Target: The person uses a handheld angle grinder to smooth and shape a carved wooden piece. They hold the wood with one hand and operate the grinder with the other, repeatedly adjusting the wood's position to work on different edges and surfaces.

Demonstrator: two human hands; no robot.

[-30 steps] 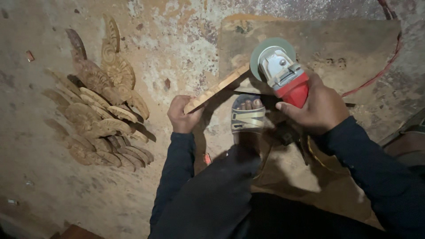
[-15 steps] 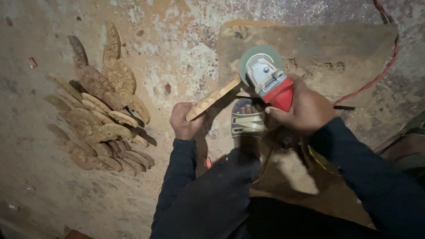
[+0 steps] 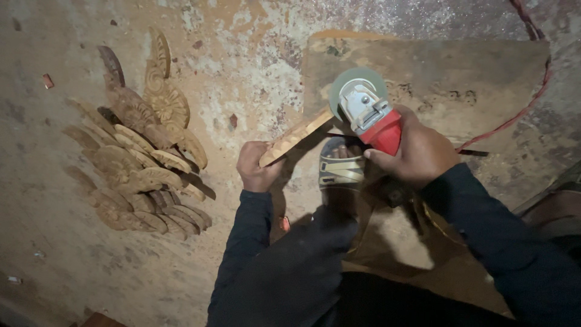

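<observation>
Clearly, my left hand [image 3: 257, 166] gripped one end of the carved wooden strip [image 3: 295, 137]. My right hand [image 3: 417, 154] held tight the red angle grinder [image 3: 369, 112], its disc touching the strip's far end. Carved wooden pieces [image 3: 142, 163] lay piled on the floor, well apart.

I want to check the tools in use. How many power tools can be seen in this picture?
1. A red and grey angle grinder is in the right hand, its disc against the carved wooden strip that the left hand holds. Others may be hidden outside the view.

Dark navy long sleeves (bare hands [image 3: 417, 151]).
</observation>
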